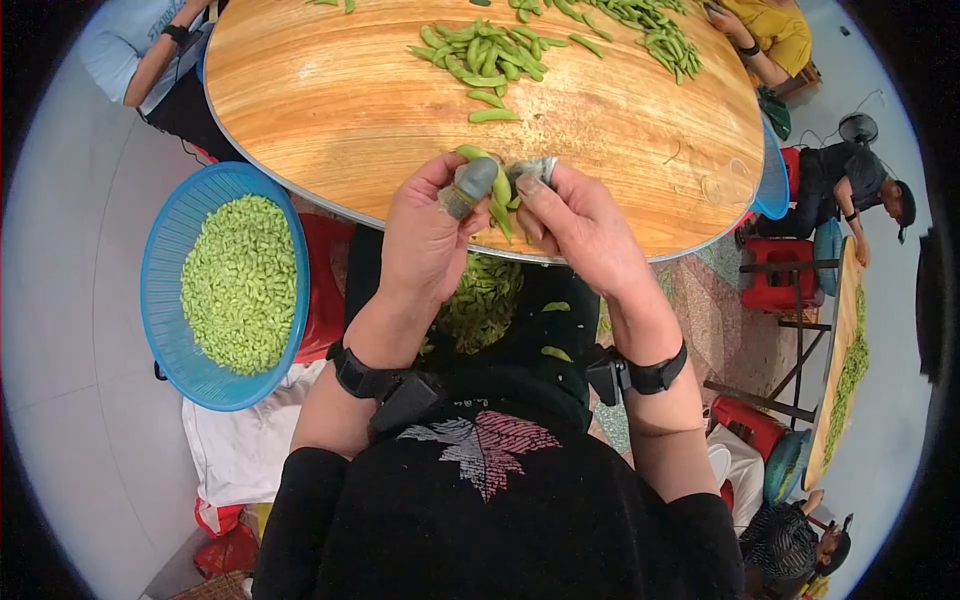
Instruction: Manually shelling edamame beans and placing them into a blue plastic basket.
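Over the near edge of the round wooden table (337,112), my left hand (424,232) pinches green soybean pods (500,204). A grey rubber finger cot (477,178) covers its thumb. My right hand (589,221) meets the pods from the other side, its thumb bent against a forefinger with a worn grey covering (534,169). Whether its fingertips grip a pod is hidden. Farther up the tabletop lies a heap of whole pods (487,52), with a few loose ones trailing towards my hands.
A blue plastic basket (154,300) of shelled beans (244,285) stands at left, beside a red stool (322,277). Pods and husks (484,300) lie below the table edge between my legs. A clear plastic cup (727,186) rests at right. Other people sit around this table and another table (821,420).
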`<move>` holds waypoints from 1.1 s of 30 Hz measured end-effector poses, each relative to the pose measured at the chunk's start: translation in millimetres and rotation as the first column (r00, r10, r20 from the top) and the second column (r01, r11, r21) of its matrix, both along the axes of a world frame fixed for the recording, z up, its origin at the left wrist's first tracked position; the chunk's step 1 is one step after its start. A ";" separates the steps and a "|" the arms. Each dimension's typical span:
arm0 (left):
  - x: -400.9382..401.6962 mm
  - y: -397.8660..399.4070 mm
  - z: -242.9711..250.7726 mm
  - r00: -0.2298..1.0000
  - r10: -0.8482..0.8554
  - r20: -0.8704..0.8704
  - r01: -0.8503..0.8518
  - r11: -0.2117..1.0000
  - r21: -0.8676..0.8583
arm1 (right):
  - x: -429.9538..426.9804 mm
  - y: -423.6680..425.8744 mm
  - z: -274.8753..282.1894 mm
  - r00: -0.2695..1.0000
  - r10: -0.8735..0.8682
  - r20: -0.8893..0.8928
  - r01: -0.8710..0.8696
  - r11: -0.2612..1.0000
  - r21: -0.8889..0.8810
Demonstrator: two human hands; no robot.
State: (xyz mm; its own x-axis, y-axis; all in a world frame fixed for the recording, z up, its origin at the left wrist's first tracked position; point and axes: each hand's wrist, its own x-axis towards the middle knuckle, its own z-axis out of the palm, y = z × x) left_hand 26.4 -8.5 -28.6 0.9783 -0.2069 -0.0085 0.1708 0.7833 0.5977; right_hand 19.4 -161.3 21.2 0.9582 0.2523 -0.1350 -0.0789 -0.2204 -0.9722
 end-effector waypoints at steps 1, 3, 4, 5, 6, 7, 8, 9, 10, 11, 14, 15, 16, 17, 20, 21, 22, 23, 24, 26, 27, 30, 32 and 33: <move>-1.8 0.1 1.5 1.000 0.017 -0.025 -0.016 1.000 0.026 | -3.9 -0.8 -0.7 0.995 0.040 -0.096 -0.032 0.996 0.089; -3.7 -0.4 2.4 0.998 0.034 -0.049 -0.031 0.998 0.055 | -11.4 -0.6 -3.6 0.989 0.083 -0.122 -0.055 0.975 0.214; -4.1 -0.8 2.4 0.998 0.042 -0.039 -0.040 0.997 0.063 | -14.4 -1.0 -3.0 0.977 0.098 -0.190 -0.030 0.943 0.331; -4.6 -1.1 2.6 0.998 0.050 -0.029 -0.048 0.996 0.071 | -15.9 -1.3 -2.6 0.959 0.121 -0.255 0.004 0.898 0.440; -5.5 -2.8 3.2 0.998 0.050 -0.027 -0.048 0.996 0.072 | -16.1 -1.7 -3.0 0.960 0.121 -0.254 0.004 0.898 0.441; -6.9 -5.4 4.0 0.995 0.096 -0.033 -0.091 0.987 0.132 | -16.2 -1.8 -4.1 0.954 0.116 -0.277 0.020 0.895 0.446; -8.1 -7.1 4.5 0.989 0.143 -0.036 -0.133 0.972 0.192 | -16.2 -1.9 -5.4 0.948 0.112 -0.299 0.037 0.892 0.450; -9.0 -7.7 3.2 0.989 0.143 -0.035 -0.134 0.972 0.192 | -16.3 -2.0 -7.7 0.948 0.112 -0.298 0.036 0.892 0.450; -9.9 -8.4 0.3 0.988 0.152 0.001 -0.149 0.969 0.197 | -16.4 -2.2 -10.6 0.942 0.121 -0.314 0.050 0.873 0.485; -10.4 -8.9 -1.1 0.986 0.161 0.036 -0.165 0.966 0.201 | -16.4 -2.2 -11.9 0.935 0.130 -0.330 0.065 0.852 0.519; -12.4 -5.0 2.5 1.000 0.008 0.020 -0.008 1.000 0.006 | -18.6 0.3 -11.6 0.900 0.152 -0.408 0.152 0.770 0.620; -11.7 -1.6 2.7 1.000 0.010 0.021 -0.010 1.000 0.004 | -18.0 0.2 -11.4 0.900 0.153 -0.408 0.149 0.771 0.619; -11.0 2.3 2.9 0.999 -0.051 0.006 0.051 0.998 -0.022 | -17.2 -0.4 -11.2 0.889 0.164 -0.428 0.158 0.767 0.622; -10.5 4.4 3.0 0.994 -0.112 -0.006 0.112 0.993 -0.049 | -16.4 -0.6 -11.1 0.877 0.175 -0.448 0.167 0.763 0.625; -11.7 -1.5 -1.5 0.993 -0.032 0.115 0.006 0.977 0.214 | -16.3 1.7 -24.9 0.994 -0.059 -0.087 0.074 0.981 0.179; -10.8 -0.7 -3.0 0.993 -0.024 0.118 -0.001 0.978 0.209 | -16.4 4.7 -25.5 0.995 -0.052 -0.085 0.066 0.982 0.174; -9.6 1.3 -4.3 0.987 -0.018 0.157 -0.062 0.871 0.488 | -17.2 7.9 -25.8 0.978 -0.107 0.181 0.118 0.992 -0.051; -8.7 2.1 -5.0 0.981 -0.022 0.194 -0.127 0.683 0.719 | -17.9 10.2 -25.8 0.893 -0.092 0.441 0.220 0.943 -0.249; -8.8 0.8 -2.4 0.980 -0.017 0.197 -0.132 0.687 0.715 | -18.5 11.8 -20.9 0.913 -0.104 0.395 0.250 0.906 -0.340; -10.2 -2.5 5.3 0.988 0.026 0.150 -0.115 0.774 0.623 | -16.4 13.2 -24.1 0.900 -0.116 0.420 0.274 0.900 -0.339; -9.7 -2.2 5.9 0.988 0.030 0.154 -0.120 0.776 0.619 | -15.4 13.3 -25.2 0.886 -0.136 0.444 0.303 0.894 -0.331; -7.0 3.0 1.6 0.995 -0.023 0.098 -0.031 0.856 0.517 | -10.5 7.4 -33.9 0.923 -0.185 0.338 0.274 0.933 -0.235; -3.9 8.7 -6.6 0.990 -0.133 0.052 0.108 0.937 0.334 | -8.2 0.1 -27.7 0.980 -0.169 0.110 0.177 0.981 -0.075; -4.2 7.1 -3.6 0.990 -0.131 0.053 0.106 0.938 0.331 | -6.0 -2.4 -25.5 0.987 -0.107 -0.122 0.120 0.987 0.109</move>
State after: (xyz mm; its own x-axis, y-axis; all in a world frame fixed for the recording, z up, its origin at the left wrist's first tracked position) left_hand 22.2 -1.3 -32.2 0.9474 -0.3190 -0.0243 0.1963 0.5196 0.8315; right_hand 13.4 -163.7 -4.3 0.9612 0.1633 -0.2223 -0.2098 -0.0904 -0.9736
